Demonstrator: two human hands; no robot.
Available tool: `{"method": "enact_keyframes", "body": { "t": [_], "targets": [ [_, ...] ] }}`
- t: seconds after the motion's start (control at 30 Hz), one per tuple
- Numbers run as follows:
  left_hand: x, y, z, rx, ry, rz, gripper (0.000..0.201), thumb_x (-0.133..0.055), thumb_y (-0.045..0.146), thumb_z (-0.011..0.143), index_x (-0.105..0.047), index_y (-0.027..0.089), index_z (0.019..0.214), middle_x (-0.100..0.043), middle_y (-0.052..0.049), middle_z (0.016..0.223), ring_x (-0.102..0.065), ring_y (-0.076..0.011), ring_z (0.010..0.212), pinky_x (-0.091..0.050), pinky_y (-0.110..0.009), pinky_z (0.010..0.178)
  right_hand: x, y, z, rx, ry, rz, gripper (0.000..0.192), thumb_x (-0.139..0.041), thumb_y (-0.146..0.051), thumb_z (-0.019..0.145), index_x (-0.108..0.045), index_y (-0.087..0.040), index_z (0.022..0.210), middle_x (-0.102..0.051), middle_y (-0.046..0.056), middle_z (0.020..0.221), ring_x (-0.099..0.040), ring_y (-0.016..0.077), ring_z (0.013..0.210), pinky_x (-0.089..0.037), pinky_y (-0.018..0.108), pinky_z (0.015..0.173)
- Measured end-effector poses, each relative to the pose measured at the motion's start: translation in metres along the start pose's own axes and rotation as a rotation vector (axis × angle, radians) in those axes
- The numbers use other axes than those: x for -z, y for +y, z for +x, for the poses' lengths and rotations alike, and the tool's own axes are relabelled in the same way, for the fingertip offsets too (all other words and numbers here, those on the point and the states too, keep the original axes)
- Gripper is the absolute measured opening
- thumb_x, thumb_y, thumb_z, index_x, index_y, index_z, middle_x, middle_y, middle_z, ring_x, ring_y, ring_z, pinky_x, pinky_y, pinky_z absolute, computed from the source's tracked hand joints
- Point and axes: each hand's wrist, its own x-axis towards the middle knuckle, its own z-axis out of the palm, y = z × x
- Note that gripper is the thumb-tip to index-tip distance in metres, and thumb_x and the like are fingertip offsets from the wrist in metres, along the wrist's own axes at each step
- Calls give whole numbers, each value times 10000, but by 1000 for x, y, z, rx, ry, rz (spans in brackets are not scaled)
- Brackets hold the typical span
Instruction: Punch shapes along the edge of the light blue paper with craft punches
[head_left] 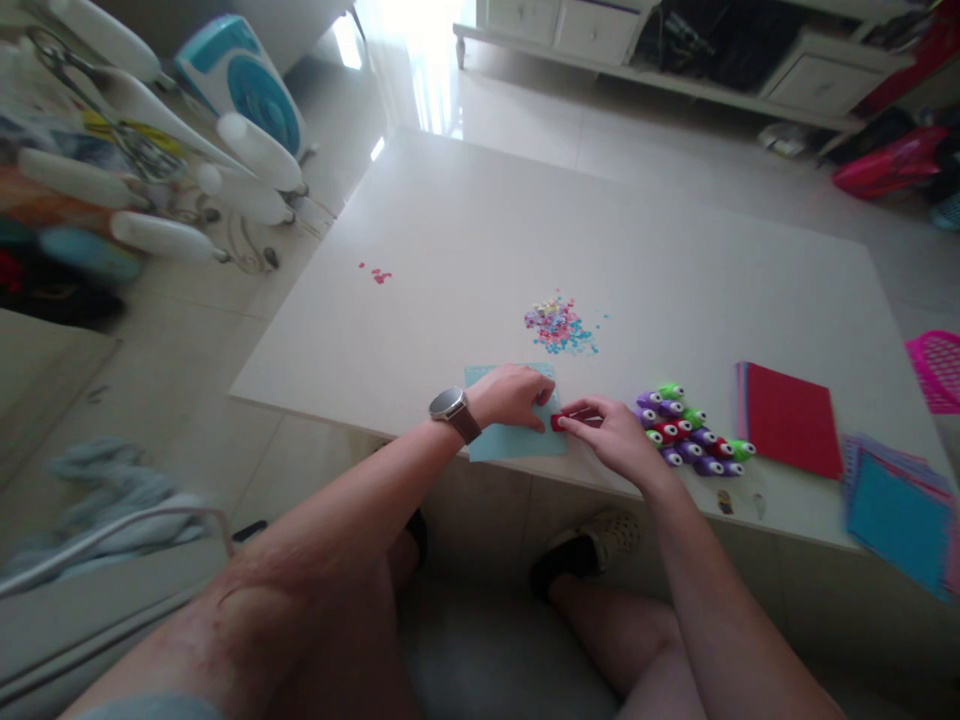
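Note:
A light blue paper sheet (517,442) lies at the near edge of the white table (600,230). My left hand (512,394), with a watch on its wrist, presses down on the sheet. My right hand (611,432) grips a small red paper punch (559,422) at the sheet's right edge. Both hands meet over the punch. A small heap of coloured paper cut-outs (559,325) sits just beyond the sheet.
A cluster of purple, red and green punches (686,432) lies right of my right hand. A red stack of paper (791,418) and fanned blue sheets (900,510) lie further right. A few pink bits (377,273) sit at far left. A pink basket (937,370) stands at the right.

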Motion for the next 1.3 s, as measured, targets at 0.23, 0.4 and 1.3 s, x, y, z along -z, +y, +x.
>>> {"method": "enact_keyframes", "body": {
  "t": [0.23,0.4,1.3],
  "targets": [
    [1,3,1,-16,-11,-12,524,-741,737,836,-736,226,952,-760,-53,864,-705,-248,836,-417,-326,706,-5,3,4,-41,74,-5,237,-826,-424,752,-741,-214,824,-787,76,846,-739,250,817,-584,359,752],
    [1,9,3,48,-10,1,548,-571,739,957,-746,220,933,-770,-76,884,-713,-252,855,-408,-330,704,-3,11,12,-44,118,-71,469,-882,-622,624,-654,-219,696,-699,43,686,-631,207,661,-488,314,607],
    [7,26,15,293,-157,-52,501,-682,720,852,-773,258,1023,-796,-38,967,-697,-238,968,-446,-357,955,-7,-24,18,-336,82,-327,225,-787,-250,700,-585,-187,623,-526,-47,570,-480,121,591,-313,255,558]
  ]
}}
